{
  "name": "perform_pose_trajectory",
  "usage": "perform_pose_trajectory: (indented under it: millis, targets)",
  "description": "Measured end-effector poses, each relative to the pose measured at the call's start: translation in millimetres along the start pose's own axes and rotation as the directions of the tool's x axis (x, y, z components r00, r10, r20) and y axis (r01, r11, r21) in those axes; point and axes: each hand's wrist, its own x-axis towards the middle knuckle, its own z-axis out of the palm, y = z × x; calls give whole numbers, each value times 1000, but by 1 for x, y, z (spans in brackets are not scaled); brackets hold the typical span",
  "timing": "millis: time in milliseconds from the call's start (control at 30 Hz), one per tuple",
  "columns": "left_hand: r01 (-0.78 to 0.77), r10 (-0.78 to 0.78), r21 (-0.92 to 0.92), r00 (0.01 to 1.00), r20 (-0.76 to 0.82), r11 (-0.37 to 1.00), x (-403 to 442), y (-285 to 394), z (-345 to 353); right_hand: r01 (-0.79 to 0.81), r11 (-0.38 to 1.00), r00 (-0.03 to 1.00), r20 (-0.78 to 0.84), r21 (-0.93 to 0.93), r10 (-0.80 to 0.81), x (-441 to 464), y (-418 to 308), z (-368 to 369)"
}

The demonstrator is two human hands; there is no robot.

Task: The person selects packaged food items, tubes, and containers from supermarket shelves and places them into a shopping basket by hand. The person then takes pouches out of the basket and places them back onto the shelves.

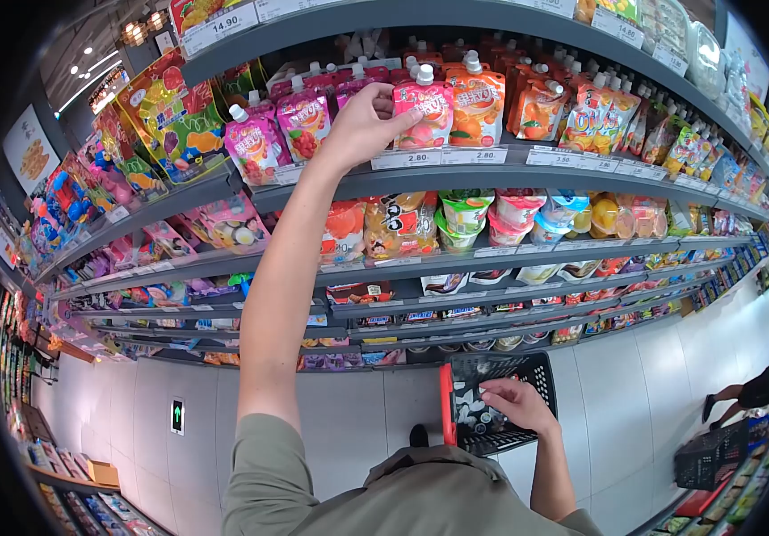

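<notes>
My left hand (pixel 368 128) reaches up to the upper shelf, its fingers closed on the edge of a pink peach pouch (pixel 423 114) with a white cap. The pouch stands upright at the shelf front, between purple-pink pouches (pixel 304 121) and an orange pouch (pixel 476 107). Low in the view, my right hand (pixel 514 402) hangs over a black shopping basket (pixel 542 380) with a red edge. Its fingers are bent, and whether they hold anything is hard to make out. Several small items lie inside the basket.
Price labels line the shelf edge (pixel 581 165). Cups of jelly (pixel 463 214) and bagged snacks fill the shelves below. At the lower right, a person (pixel 764 384) stands near another black basket (pixel 710 456). Grey floor tiles (pixel 617 384) run below the shelves.
</notes>
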Motion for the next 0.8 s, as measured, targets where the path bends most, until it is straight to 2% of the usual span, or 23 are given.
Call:
perform_pose_trajectory:
  millis: [33, 133, 233, 367, 467, 533, 633, 800]
  targets:
    - [-44, 44, 8, 999, -13, 999, -1, -2, 1, -4, 1000, 1000, 2, -11, 4, 1, -2, 0]
    - [-35, 38, 92, 999, -25, 995, 10, -16, 6, -7, 999, 1000, -3, -40, 7, 2, -8, 2]
    - [12, -12, 23, 1000, 18, 1000, 17, -24, 7, -16, 998, 1000, -1, -67, 16, 4, -10, 4]
    - [18, -19, 34, 999, 39, 999, 21, -31, 8, -27, 998, 1000, -1, -58, 27, 7, -6, 6]
    - [-4, 4, 6, 999, -31, 1000, 10, -23, 6, -22, 997, 1000, 0, -77, 22, 8, -2, 8]
    - [63, -62, 125, 998, -5, 990, 6, -16, 2, -32, 997, 999, -6, -76, 31, 9, 3, 8]
    - [41, -34, 157, 998, -45, 987, 1, -5, 1, -52, 995, 999, -13, -83, 51, 10, 7, 8]
    - [42, -38, 103, 998, -46, 994, -3, 5, 2, -42, 993, 999, -23, -114, 40, 13, 13, 7]
